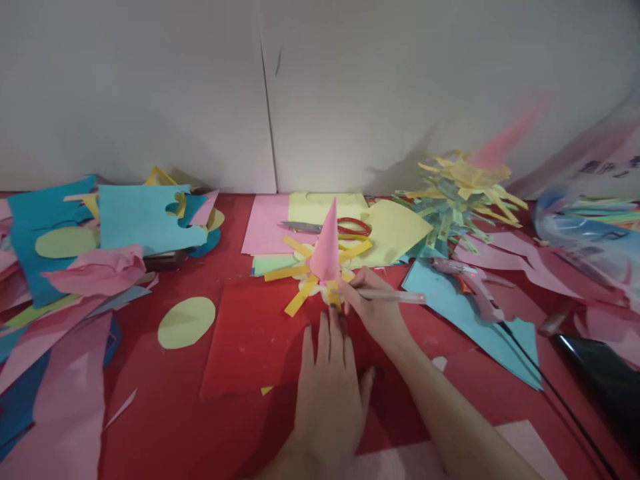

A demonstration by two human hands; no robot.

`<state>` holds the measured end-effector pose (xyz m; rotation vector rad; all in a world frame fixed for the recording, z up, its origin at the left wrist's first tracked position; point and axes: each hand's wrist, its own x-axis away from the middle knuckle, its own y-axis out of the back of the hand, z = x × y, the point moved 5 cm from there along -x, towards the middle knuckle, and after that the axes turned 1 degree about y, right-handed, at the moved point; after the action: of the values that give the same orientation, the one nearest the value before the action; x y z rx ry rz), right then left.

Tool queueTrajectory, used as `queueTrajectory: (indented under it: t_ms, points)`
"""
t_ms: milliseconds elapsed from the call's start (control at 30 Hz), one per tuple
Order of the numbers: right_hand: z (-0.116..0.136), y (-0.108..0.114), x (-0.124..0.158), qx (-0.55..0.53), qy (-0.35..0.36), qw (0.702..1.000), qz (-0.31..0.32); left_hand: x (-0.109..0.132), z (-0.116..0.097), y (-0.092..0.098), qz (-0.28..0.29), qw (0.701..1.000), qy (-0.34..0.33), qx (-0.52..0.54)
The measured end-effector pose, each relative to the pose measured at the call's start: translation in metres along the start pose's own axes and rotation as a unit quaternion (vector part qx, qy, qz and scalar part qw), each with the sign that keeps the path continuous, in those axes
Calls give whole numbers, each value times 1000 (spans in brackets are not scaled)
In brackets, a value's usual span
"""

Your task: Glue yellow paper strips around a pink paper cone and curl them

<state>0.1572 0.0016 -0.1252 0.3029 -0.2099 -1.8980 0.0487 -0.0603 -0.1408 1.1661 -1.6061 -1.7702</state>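
Note:
A pink paper cone (326,245) stands upright on a ring of yellow paper strips (300,272) near the middle of the red surface. My left hand (330,387) lies flat on a red paper sheet (250,340), fingers stretched out, their tips just below the strips. My right hand (373,303) is closed around a thin clear stick (395,296) that lies level and points right; its fingertips sit at the cone's base.
Scissors with red handles (345,227) lie on pink and yellow sheets behind the cone. A pink glue gun (470,280) rests on blue paper at right, its cord trailing forward. Paper scraps are piled at left; a green-yellow paper figure (460,193) stands back right.

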Motion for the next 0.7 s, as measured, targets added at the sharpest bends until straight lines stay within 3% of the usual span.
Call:
queueTrajectory:
  t_ms: [700]
  points:
    - [-3,-2,0,47,14,999,2,1,0,-2,22,1000,-6,15]
